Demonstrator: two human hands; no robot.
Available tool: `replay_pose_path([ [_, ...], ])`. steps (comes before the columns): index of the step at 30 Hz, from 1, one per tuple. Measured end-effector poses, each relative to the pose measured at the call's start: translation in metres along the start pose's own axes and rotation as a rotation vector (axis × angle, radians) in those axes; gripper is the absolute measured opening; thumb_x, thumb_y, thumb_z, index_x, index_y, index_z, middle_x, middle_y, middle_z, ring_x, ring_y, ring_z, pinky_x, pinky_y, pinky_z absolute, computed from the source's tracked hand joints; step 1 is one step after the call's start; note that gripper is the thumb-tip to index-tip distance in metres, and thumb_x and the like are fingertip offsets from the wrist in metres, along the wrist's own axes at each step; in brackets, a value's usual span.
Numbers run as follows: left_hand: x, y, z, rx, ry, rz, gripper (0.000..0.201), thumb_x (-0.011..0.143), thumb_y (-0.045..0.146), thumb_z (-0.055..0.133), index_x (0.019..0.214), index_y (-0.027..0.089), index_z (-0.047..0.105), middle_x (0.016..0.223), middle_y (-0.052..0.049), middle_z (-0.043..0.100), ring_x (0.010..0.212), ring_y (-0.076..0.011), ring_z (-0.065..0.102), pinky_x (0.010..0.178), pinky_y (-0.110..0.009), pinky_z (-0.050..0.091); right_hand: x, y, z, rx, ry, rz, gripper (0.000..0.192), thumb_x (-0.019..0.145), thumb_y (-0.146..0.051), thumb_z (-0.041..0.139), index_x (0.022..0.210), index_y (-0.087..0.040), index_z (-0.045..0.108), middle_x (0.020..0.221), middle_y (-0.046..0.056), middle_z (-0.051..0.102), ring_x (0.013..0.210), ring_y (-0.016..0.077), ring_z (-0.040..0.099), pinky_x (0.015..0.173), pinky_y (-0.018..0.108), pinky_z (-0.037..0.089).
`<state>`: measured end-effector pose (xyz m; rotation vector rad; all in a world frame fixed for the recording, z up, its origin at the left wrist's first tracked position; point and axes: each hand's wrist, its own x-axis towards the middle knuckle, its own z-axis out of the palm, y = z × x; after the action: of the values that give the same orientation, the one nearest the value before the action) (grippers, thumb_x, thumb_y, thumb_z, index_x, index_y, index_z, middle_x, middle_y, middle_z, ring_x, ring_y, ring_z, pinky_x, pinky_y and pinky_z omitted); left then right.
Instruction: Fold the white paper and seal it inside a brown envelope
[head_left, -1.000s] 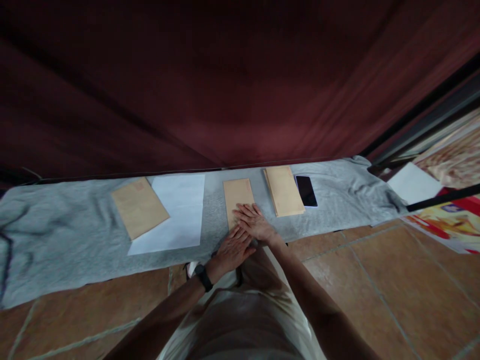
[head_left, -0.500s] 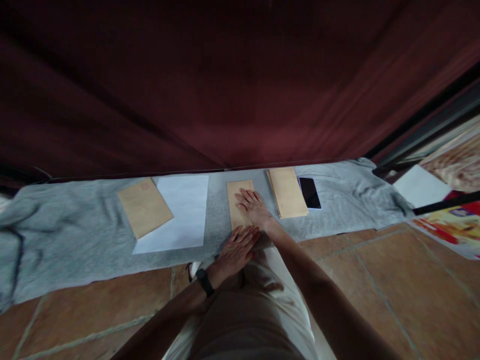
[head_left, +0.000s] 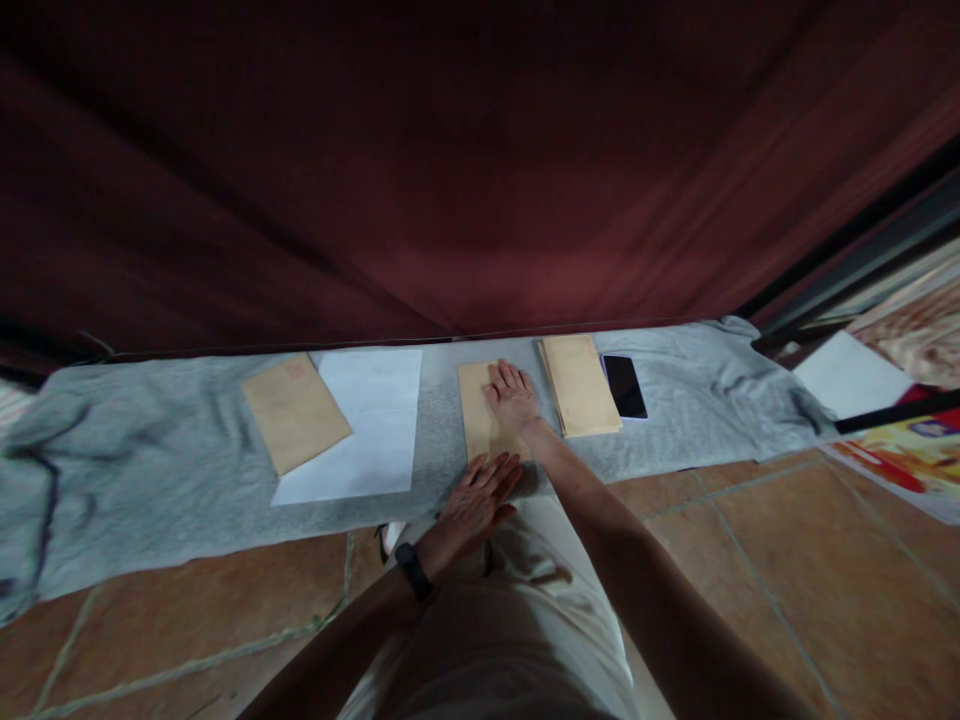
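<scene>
A brown envelope [head_left: 478,420] lies lengthwise on a grey cloth [head_left: 150,470] spread over a tiled floor. My right hand [head_left: 511,396] rests flat on the envelope's far right part, fingers spread. My left hand [head_left: 478,495], with a black band at its wrist, lies flat at the envelope's near end. A stack of brown envelopes [head_left: 579,383] sits just right of my right hand. Neither hand grips anything.
A black phone [head_left: 625,386] lies right of the stack. Left on the cloth are a white sheet [head_left: 367,420] and another brown envelope [head_left: 295,411] overlapping it. A dark red curtain [head_left: 480,180] hangs behind. White paper [head_left: 851,375] and printed material lie at far right.
My right hand has slid away from me along the envelope, from its middle to its far end. My left hand stayed at the near end. The view shifted slightly.
</scene>
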<state>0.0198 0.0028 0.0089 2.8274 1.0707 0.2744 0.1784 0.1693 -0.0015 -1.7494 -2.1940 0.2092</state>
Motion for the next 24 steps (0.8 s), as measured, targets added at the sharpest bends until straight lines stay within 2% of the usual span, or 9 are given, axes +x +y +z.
replay_pose_path([
  [4, -0.003, 0.001, 0.002, 0.021, 0.006, -0.008, 0.061, 0.106, 0.049, 0.039, 0.160, 0.021, 0.034, 0.166, -0.008, 0.036, 0.155, -0.0219, 0.029, 0.127, -0.045, 0.022, -0.002, 0.001, -0.001, 0.000, -0.009, -0.012, 0.055, 0.108, -0.037, 0.035, 0.156, -0.011, 0.040, 0.165, 0.018, 0.034, 0.153, 0.0312, 0.031, 0.124, 0.056, 0.023],
  [10, -0.004, -0.002, 0.012, 0.033, 0.029, 0.000, 0.060, 0.105, 0.045, 0.044, 0.159, 0.020, 0.037, 0.166, -0.008, 0.038, 0.154, -0.0228, 0.031, 0.128, -0.046, 0.021, -0.014, -0.001, -0.004, -0.025, -0.109, -0.124, 0.053, 0.108, -0.037, 0.036, 0.158, -0.018, 0.038, 0.166, 0.008, 0.033, 0.155, 0.0286, 0.029, 0.127, 0.054, 0.019],
  [16, -0.004, 0.001, 0.002, 0.019, 0.021, -0.013, 0.057, 0.106, 0.044, 0.042, 0.157, 0.020, 0.041, 0.166, -0.008, 0.037, 0.154, -0.0225, 0.031, 0.128, -0.046, 0.018, -0.035, -0.004, -0.005, -0.027, -0.147, -0.273, 0.052, 0.109, -0.041, 0.035, 0.158, -0.025, 0.039, 0.167, 0.001, 0.032, 0.155, 0.0259, 0.029, 0.129, 0.051, 0.017],
  [24, -0.003, 0.005, 0.000, -0.018, 0.073, -0.040, 0.053, 0.106, 0.046, 0.042, 0.151, 0.019, 0.048, 0.154, -0.010, 0.054, 0.147, -0.0227, 0.044, 0.128, -0.045, 0.019, -0.065, -0.001, -0.017, 0.091, -0.237, -0.390, 0.044, 0.108, -0.036, 0.042, 0.152, -0.034, 0.048, 0.164, -0.005, 0.038, 0.154, 0.0217, 0.032, 0.129, 0.048, 0.018],
])
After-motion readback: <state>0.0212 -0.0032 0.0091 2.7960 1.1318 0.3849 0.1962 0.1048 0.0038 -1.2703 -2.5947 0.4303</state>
